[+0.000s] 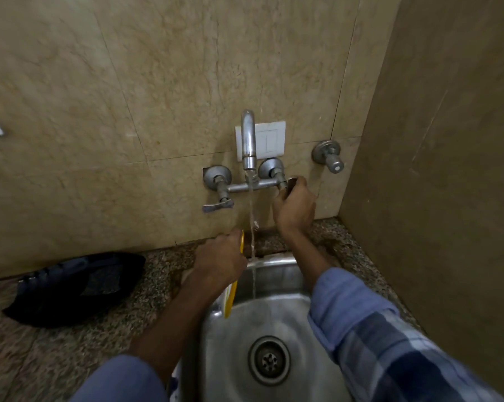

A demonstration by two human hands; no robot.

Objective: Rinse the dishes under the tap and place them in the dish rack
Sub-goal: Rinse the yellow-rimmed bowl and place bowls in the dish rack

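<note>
A steel wall tap (pixel 248 140) runs a thin stream of water down into the steel sink (pixel 274 323). My right hand (pixel 294 206) is closed around the tap's right handle (pixel 284 185). My left hand (pixel 220 261) holds a yellow-rimmed plate (pixel 230 297) on edge at the sink's left rim, just left of the stream; most of the plate is hidden behind the hand and forearm. The water falls beside the plate, not on it. No dish rack is in view.
The tap's left lever handle (pixel 219 205) points left. A separate valve (pixel 330 158) sticks out of the wall at right. A dark cloth (pixel 76 285) lies on the speckled counter (pixel 56 358) at left. A side wall (pixel 448 198) closes the right.
</note>
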